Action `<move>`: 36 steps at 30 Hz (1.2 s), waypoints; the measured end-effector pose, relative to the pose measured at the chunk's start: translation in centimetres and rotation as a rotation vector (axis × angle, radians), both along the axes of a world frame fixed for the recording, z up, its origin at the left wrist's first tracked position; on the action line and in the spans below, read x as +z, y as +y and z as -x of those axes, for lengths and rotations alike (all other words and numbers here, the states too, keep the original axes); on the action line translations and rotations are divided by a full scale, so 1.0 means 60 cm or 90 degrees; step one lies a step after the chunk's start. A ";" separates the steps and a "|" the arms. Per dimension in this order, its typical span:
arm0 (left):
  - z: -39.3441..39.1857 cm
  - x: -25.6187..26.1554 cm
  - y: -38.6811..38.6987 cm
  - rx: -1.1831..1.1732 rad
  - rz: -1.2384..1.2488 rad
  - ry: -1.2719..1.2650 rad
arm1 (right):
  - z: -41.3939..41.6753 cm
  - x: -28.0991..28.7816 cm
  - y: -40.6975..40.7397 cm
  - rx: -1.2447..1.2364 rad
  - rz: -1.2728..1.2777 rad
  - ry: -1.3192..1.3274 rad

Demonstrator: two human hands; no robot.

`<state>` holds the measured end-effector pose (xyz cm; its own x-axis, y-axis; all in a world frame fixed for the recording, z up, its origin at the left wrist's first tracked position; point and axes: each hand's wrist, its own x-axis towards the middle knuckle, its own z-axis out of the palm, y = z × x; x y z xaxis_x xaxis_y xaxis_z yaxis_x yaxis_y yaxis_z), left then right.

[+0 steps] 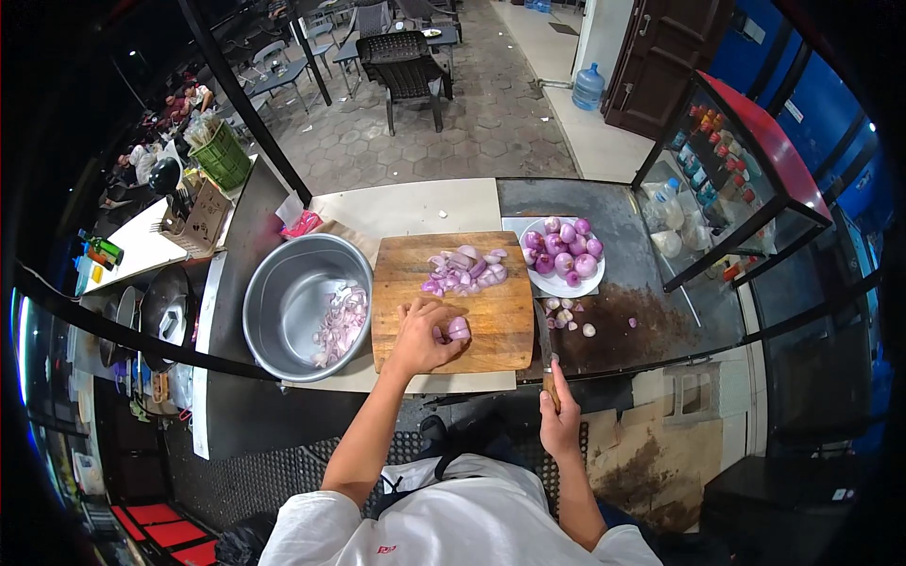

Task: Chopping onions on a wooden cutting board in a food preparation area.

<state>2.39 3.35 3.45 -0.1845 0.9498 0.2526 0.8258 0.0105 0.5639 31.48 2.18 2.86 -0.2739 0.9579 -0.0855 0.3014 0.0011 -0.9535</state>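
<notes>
My left hand (422,338) rests on the wooden cutting board (488,354), its fingers around cut pieces of purple onion (458,328). A pile of halved onions (466,270) lies along the board's far part. In my right hand (560,417) is a kitchen knife (546,343) with a wooden handle, its blade pointing away from me beside the board's right edge. To the left of the board, a grey metal basin (287,297) holds sliced onion (342,325). Peeled whole purple onions (564,263) fill a white plate (549,286) at the board's far right.
Small onion ends (559,313) lie on the stained counter near the plate. A glass display case (736,177) with bottles stands at right. Cutlery in a wooden holder (202,219), a green basket (221,157) and dark pans (166,311) are at left. Black posts rise by the counter.
</notes>
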 end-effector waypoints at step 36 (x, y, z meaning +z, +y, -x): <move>0.003 -0.064 -0.018 -0.005 -0.049 -0.098 | 0.188 0.057 -0.035 0.230 -0.059 -0.415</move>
<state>2.19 2.28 -0.38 -0.2189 0.9306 0.2933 0.7293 -0.0437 0.6828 20.20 0.10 6.30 -0.4946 0.8290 -0.2609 0.7706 0.2795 -0.5728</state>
